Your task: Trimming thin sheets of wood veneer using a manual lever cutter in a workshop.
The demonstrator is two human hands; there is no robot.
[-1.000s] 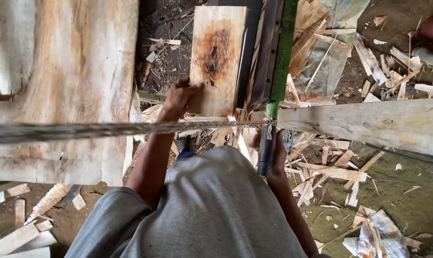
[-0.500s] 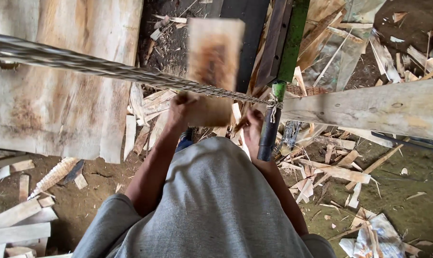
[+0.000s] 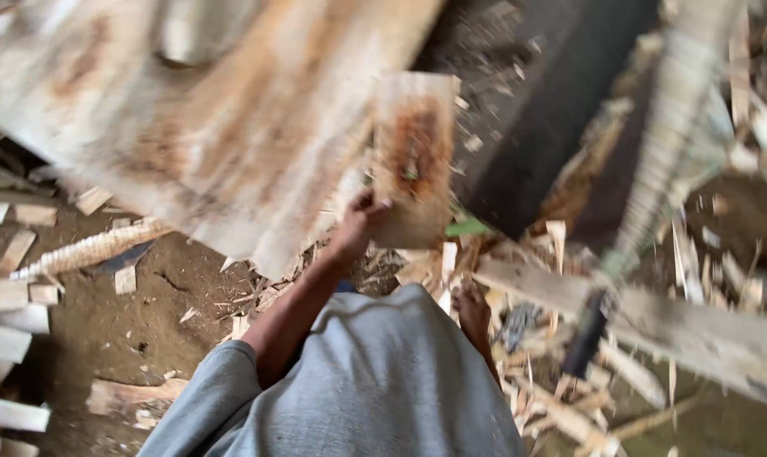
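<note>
Left hand [image 3: 356, 222] grips wooden board [image 3: 415, 161] (rust-stained, blurred); right hand [image 3: 474, 311] low over wood scraps [image 3: 561, 406]

Rough, matt wood in the small board [image 3: 415, 156] gripped at its lower edge by the left hand [image 3: 355, 222]: pale grain, with a rusty orange-brown stain down the middle. Same dry, unfinished wood in the wide plank [image 3: 214, 127] along the upper left, streaked with brown, blurred. Splintered, pale wood offcuts [image 3: 11, 338] on matt, crumbly brown dirt floor [image 3: 146, 322]. Twisted, fibrous rope [image 3: 91, 248], dusty and coarse. Soft, matt grey knit cloth in the shirt [image 3: 375, 381]. Dark, smooth-looking tool handle [image 3: 586, 343] near the right hand [image 3: 475, 311], material unclear. Weathered, rough timber beam [image 3: 696, 326] at right.
</note>
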